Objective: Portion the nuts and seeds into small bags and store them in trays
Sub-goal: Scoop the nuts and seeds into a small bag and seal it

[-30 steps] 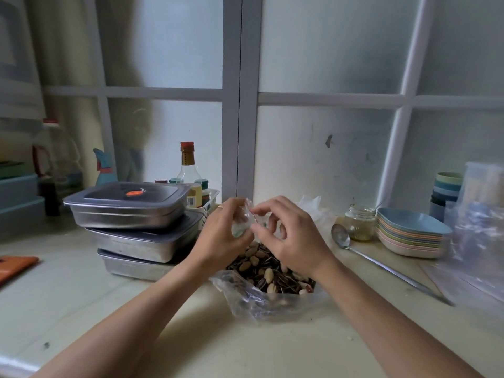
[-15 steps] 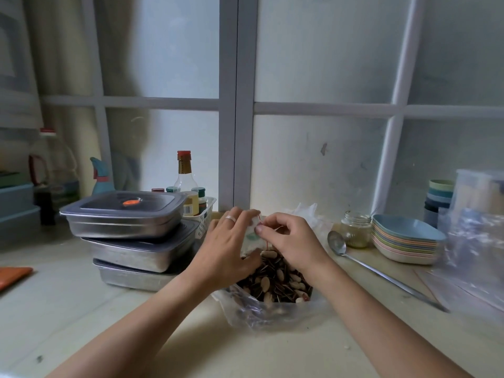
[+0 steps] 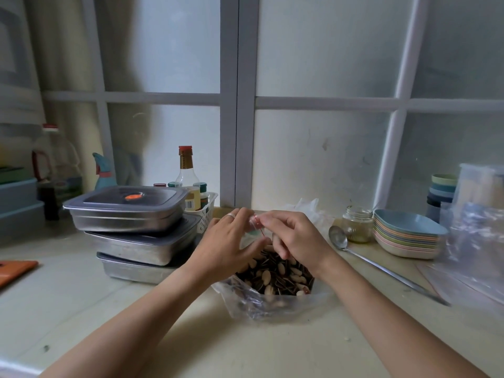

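**A:** Step in hand?

**B:** Portioning, I judge. The hands are together over the big bag [image 3: 272, 304] of nuts and seeds [image 3: 278, 274]. The left hand [image 3: 229, 249] and right hand [image 3: 297, 241] each pinch the top of one small bag [image 3: 255, 223], apparently working its mouth.

**A:** Next move?

**B:** Probably spread the mouth, hold it one-handed, and free the other hand for the spoon [image 3: 338, 237].

**A:** Counts?

**B:** Trays [image 3: 128, 214]: three, stacked, lidded, at the left. Big bag: one. Spoon: one. Small bag in hand: one.

Left hand [image 3: 231, 248], right hand [image 3: 298, 241] apparently pinch bag [image 3: 255, 224].
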`<action>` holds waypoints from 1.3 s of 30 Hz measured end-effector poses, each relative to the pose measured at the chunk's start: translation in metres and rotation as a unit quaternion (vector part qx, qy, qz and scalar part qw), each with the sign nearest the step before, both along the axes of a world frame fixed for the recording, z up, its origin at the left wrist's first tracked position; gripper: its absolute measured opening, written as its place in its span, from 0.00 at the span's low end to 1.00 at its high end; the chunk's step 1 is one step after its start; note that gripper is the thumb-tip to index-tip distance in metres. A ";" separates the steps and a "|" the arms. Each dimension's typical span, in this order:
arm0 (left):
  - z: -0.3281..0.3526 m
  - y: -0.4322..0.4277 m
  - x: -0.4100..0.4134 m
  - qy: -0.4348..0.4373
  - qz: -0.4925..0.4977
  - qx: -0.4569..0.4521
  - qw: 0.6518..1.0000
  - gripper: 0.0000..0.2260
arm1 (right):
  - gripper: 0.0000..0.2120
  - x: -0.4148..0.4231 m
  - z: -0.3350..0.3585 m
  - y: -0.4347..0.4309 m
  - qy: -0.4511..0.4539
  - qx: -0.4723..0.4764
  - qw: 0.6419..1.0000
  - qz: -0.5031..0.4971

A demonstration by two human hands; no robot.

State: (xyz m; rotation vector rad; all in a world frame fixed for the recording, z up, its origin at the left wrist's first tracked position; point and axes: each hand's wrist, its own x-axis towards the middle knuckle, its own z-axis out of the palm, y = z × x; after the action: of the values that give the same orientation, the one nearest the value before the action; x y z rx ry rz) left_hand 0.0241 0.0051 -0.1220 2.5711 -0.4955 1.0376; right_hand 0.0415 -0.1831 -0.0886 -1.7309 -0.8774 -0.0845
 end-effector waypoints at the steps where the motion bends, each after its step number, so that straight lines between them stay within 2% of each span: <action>1: 0.000 0.000 -0.001 0.009 -0.008 0.000 1.000 0.17 | 0.15 -0.001 0.001 -0.002 -0.004 -0.009 1.000 0.008; 3: -0.001 0.001 0.000 0.022 -0.021 0.003 1.000 0.15 | 0.16 -0.001 0.001 -0.006 -0.017 -0.040 0.999 0.004; 8: 0.000 0.007 0.003 0.034 -0.048 -0.026 0.998 0.20 | 0.23 0.012 -0.007 -0.011 -0.045 -0.127 0.989 -0.062; 13: -0.001 0.011 0.006 0.040 -0.083 -0.013 0.996 0.27 | 0.19 0.007 -0.003 -0.008 -0.017 -0.094 0.995 0.004; 17: 0.000 0.010 0.007 -0.011 -0.073 -0.025 0.997 0.17 | 0.19 0.009 -0.005 -0.007 -0.009 -0.102 0.995 0.003; 19: 0.000 0.011 0.008 -0.006 -0.071 -0.038 0.997 0.15 | 0.19 0.015 -0.005 -0.009 -0.011 -0.090 0.996 0.002; 21: -0.001 0.012 0.008 0.017 -0.069 -0.056 0.996 0.17 | 0.16 0.022 -0.002 -0.015 -0.024 -0.078 0.996 -0.029; 23: -0.002 0.012 0.007 0.046 -0.071 -0.088 0.993 0.21 | 0.12 0.030 0.003 -0.026 -0.039 -0.080 0.989 -0.116; 25: -0.001 0.012 0.005 0.069 -0.073 -0.109 0.989 0.22 | 0.10 0.046 0.004 -0.046 -0.067 -0.137 0.956 -0.250; 28: -0.002 0.014 0.003 0.090 -0.079 -0.119 0.986 0.24 | 0.14 0.072 -0.005 -0.085 -0.056 -0.296 0.865 -0.402; 30: -0.003 0.016 0.002 0.107 -0.078 -0.121 0.984 0.25 | 0.14 0.082 -0.014 -0.108 -0.007 -0.368 0.822 -0.435; 32: -0.003 0.018 0.002 0.125 -0.076 -0.114 0.983 0.25 | 0.07 0.082 -0.024 -0.121 0.032 -0.410 0.787 -0.459; 34: -0.004 0.018 0.001 0.137 -0.071 -0.095 0.983 0.25 | 0.17 0.086 -0.034 -0.128 0.060 -0.445 0.753 -0.482; 36: -0.005 0.017 0.001 0.142 -0.066 -0.080 0.984 0.25 | 0.18 0.082 -0.037 -0.129 0.069 -0.453 0.746 -0.483; 39: -0.005 0.013 0.002 0.151 -0.058 -0.085 0.983 0.24 | 0.17 0.075 -0.030 -0.124 0.081 -0.442 0.768 -0.456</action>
State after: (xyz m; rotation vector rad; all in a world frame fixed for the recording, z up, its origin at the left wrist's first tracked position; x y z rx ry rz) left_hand 0.0262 0.0186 -0.1274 2.4542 -0.4488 0.6057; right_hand 0.1162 -0.3074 -0.1182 -2.8830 0.2301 -0.1757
